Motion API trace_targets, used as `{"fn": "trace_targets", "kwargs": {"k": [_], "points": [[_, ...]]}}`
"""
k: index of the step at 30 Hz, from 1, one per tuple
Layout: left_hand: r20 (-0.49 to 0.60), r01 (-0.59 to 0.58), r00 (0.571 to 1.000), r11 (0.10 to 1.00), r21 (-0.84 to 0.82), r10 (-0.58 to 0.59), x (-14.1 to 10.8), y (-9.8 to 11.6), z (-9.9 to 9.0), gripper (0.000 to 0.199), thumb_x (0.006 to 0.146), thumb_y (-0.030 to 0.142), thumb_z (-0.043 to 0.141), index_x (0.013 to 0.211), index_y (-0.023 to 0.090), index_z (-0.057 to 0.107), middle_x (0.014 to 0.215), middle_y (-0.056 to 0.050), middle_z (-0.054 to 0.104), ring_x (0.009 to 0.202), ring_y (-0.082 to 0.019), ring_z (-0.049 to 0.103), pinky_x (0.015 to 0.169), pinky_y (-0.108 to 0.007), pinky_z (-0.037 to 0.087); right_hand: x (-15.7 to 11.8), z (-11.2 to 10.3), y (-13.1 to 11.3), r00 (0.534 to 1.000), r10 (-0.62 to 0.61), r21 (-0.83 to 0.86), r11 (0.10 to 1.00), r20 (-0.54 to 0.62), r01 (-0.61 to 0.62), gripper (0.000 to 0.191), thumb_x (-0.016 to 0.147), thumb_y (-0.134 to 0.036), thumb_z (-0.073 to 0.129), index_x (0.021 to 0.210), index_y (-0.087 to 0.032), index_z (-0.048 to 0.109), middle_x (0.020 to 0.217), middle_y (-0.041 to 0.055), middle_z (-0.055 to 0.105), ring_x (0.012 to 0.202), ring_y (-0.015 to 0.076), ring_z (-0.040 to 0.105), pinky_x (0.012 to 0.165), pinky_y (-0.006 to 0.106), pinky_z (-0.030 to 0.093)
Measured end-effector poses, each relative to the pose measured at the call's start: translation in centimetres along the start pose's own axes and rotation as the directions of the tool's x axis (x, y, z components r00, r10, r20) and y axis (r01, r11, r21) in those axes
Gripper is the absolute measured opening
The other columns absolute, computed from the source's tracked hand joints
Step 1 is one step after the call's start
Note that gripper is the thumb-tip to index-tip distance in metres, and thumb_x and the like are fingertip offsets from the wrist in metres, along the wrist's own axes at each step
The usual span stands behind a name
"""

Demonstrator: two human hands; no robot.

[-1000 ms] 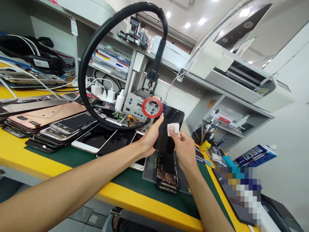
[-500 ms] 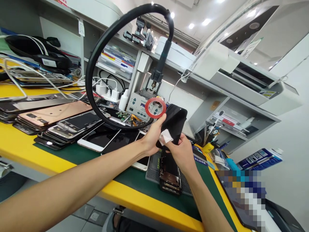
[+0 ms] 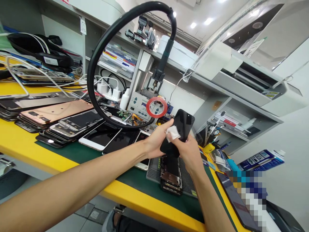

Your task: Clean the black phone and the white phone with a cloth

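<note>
My left hand (image 3: 156, 141) grips the left edge of a black phone screen (image 3: 185, 121), thumb along its side, fingers hidden behind. My right hand (image 3: 190, 151) pinches a small white wipe (image 3: 173, 132) and presses it on the glass, with the thumb on the wipe. The screen is tilted and held above the bench. Just below both hands lies a stack of phone screens (image 3: 171, 176) on a grey perforated mat (image 3: 152, 170).
A black hose (image 3: 90, 77) loops in front of a roll of red tape (image 3: 156, 107). More phone screens (image 3: 56, 111) are stacked at left, and a white-framed phone (image 3: 91, 143) lies on the green mat (image 3: 135, 190). A dark tablet-like panel (image 3: 234, 199) rests at right.
The phone screen, wipe and both hands have shifted slightly right, and the screen leans more to the right. The wipe now sits further up the glass.
</note>
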State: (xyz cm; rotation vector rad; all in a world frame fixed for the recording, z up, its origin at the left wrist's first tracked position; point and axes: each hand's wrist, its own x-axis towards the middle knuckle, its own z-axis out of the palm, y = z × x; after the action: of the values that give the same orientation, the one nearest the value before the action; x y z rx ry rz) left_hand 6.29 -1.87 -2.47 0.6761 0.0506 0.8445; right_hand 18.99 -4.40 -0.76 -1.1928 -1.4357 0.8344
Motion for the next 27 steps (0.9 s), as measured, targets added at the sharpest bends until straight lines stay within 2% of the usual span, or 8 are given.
{"fn": "trace_targets", "kwargs": {"k": [3, 6, 9, 12, 14, 17, 22, 27], "points": [[-0.02, -0.053, 0.998, 0.998, -0.018, 0.053, -0.1, 0.6, -0.1, 0.048, 0.098, 0.048, 0.043, 0.115, 0.012, 0.07, 0.098, -0.012, 0.076, 0.089, -0.026, 0.072, 0.082, -0.035, 0.053, -0.1, 0.1, 0.6, 0.99, -0.056, -0.021, 0.998, 0.13, 0.059, 0.063, 0.057, -0.03, 0.089, 0.115, -0.021, 0.064, 0.11, 0.0068, 0.072, 0.101, 0.028, 0.065, 0.084, 0.038, 0.055], [-0.023, -0.063, 0.998, 0.998, -0.02, 0.062, -0.2, 0.8, 0.1, 0.048, 0.098, 0.047, 0.043, 0.115, 0.012, 0.07, 0.096, -0.012, 0.076, 0.087, -0.025, 0.072, 0.083, -0.035, 0.053, -0.2, 0.0, 1.1, 0.99, -0.059, -0.054, 0.996, 0.128, 0.066, 0.07, 0.055, -0.025, 0.09, 0.119, -0.022, 0.059, 0.112, 0.007, 0.071, 0.1, 0.0265, 0.067, 0.085, 0.037, 0.055], [-0.02, -0.009, 1.0, 1.0, 0.019, 0.009, -0.2, 0.5, 0.2, 0.048, 0.097, 0.048, 0.044, 0.116, 0.012, 0.069, 0.095, -0.013, 0.076, 0.087, -0.026, 0.071, 0.08, -0.035, 0.053, -0.1, -0.2, 0.7, 0.997, -0.072, -0.131, 0.989, 0.002, 0.071, 0.064, 0.058, -0.032, 0.09, 0.114, -0.02, 0.062, 0.107, 0.007, 0.072, 0.095, 0.027, 0.068, 0.077, 0.034, 0.055], [0.02, 0.08, 0.996, 0.995, 0.067, -0.081, -0.2, -0.3, 0.2, 0.053, 0.096, 0.056, 0.042, 0.118, 0.016, 0.068, 0.094, -0.012, 0.075, 0.085, -0.028, 0.071, 0.078, -0.038, 0.054, 0.1, -0.4, -0.1, 0.986, -0.064, -0.151, 0.988, -0.152, 0.041, 0.055, 0.061, -0.048, 0.087, 0.103, -0.017, 0.069, 0.094, 0.0071, 0.073, 0.081, 0.0262, 0.068, 0.06, 0.03, 0.053], [0.043, 0.124, 0.991, 0.987, 0.098, -0.129, -0.1, -0.7, 0.1, 0.063, 0.092, 0.068, 0.039, 0.118, 0.018, 0.068, 0.093, -0.012, 0.074, 0.081, -0.027, 0.07, 0.075, -0.04, 0.054, 0.4, -0.7, -0.3, 0.977, -0.04, -0.122, 0.992, -0.212, 0.014, 0.054, 0.063, -0.057, 0.084, 0.096, -0.017, 0.071, 0.082, 0.005, 0.072, 0.064, 0.0214, 0.063, 0.047, 0.028, 0.046], [0.042, 0.136, 0.989, 0.977, 0.164, -0.145, 0.0, -1.1, 0.1, 0.077, 0.084, 0.081, 0.035, 0.114, 0.018, 0.068, 0.089, -0.011, 0.072, 0.072, -0.024, 0.066, 0.069, -0.039, 0.055, 1.0, -1.5, -0.1, 0.961, 0.008, -0.072, 0.997, -0.276, -0.029, 0.053, 0.064, -0.063, 0.081, 0.088, -0.017, 0.072, 0.06, 0.0003, 0.062, 0.041, 0.0143, 0.048, 0.033, 0.027, 0.032], [-0.007, 0.143, 0.989, 0.951, 0.274, -0.146, 0.0, -1.6, 0.3, 0.081, 0.081, 0.084, 0.035, 0.104, 0.015, 0.071, 0.083, -0.01, 0.068, 0.07, -0.022, 0.064, 0.065, -0.034, 0.054, 1.6, -2.5, 0.1, 0.958, 0.066, 0.047, 0.997, -0.279, -0.055, 0.056, 0.067, -0.067, 0.078, 0.094, -0.018, 0.073, 0.05, -0.0024, 0.055, 0.031, 0.0118, 0.037, 0.028, 0.028, 0.026], [-0.006, 0.101, 0.995, 0.963, 0.249, -0.103, -0.2, -1.1, 0.3, 0.081, 0.084, 0.082, 0.032, 0.11, 0.015, 0.071, 0.087, -0.013, 0.071, 0.069, -0.023, 0.066, 0.065, -0.036, 0.054, 0.9, -1.3, -0.4, 0.984, 0.018, -0.044, 0.999, -0.179, -0.026, 0.054, 0.068, -0.059, 0.08, 0.102, -0.019, 0.073, 0.072, 0.0027, 0.069, 0.045, 0.0137, 0.05, 0.034, 0.025, 0.03]]}}
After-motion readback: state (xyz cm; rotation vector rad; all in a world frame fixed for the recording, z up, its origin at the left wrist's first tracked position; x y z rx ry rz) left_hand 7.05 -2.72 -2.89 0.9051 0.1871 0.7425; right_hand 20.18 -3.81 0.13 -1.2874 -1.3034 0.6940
